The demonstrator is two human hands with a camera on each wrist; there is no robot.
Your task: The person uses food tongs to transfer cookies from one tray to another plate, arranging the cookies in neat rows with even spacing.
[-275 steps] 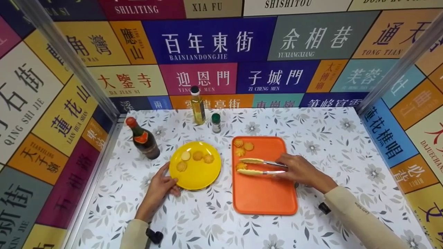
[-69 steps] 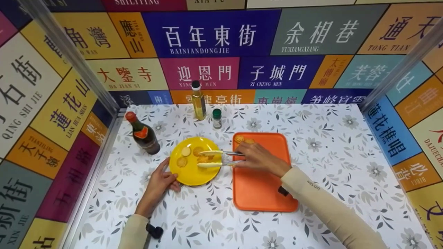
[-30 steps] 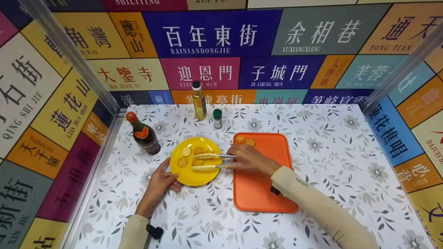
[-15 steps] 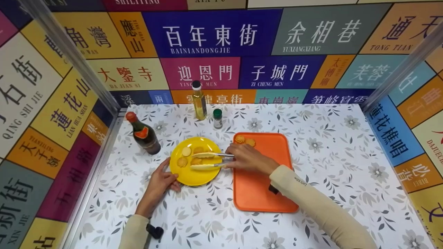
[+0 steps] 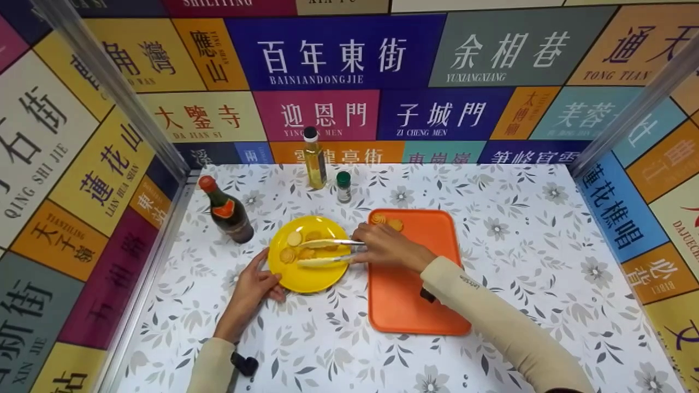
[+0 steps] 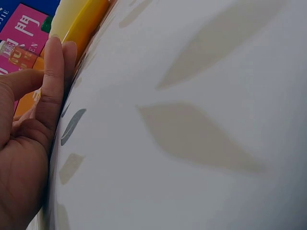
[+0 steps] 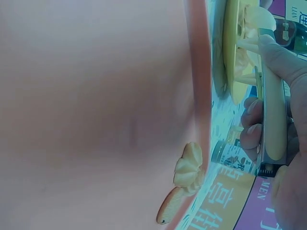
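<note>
My right hand (image 5: pixel 382 248) grips metal tongs with pale yellow tips (image 5: pixel 326 251), seen close in the right wrist view as tongs (image 7: pixel 273 120). The tips reach over a yellow plate (image 5: pixel 311 278) that carries several round cookies (image 5: pixel 287 255). One cookie (image 5: pixel 307 254) lies between the tips; whether it is pinched I cannot tell. My left hand (image 5: pixel 251 286) rests on the table with its fingers (image 6: pixel 53 81) straight against the plate rim (image 6: pixel 84 28). An orange tray (image 5: pixel 415 289) holds two cookies (image 5: pixel 385 221) at its far left corner, the same cookies (image 7: pixel 189 167) in the right wrist view.
A dark bottle with a red cap (image 5: pixel 226 213) stands left of the plate. An oil bottle (image 5: pixel 315 158) and a small green-capped jar (image 5: pixel 343 187) stand behind it. Colourful sign walls enclose the floral table (image 5: pixel 519 229) on three sides.
Over the last second the tongs slid a little left across the plate. Since 9.2 s ago they went from the tray to the plate, and the tray has fewer cookies. The left hand stayed put.
</note>
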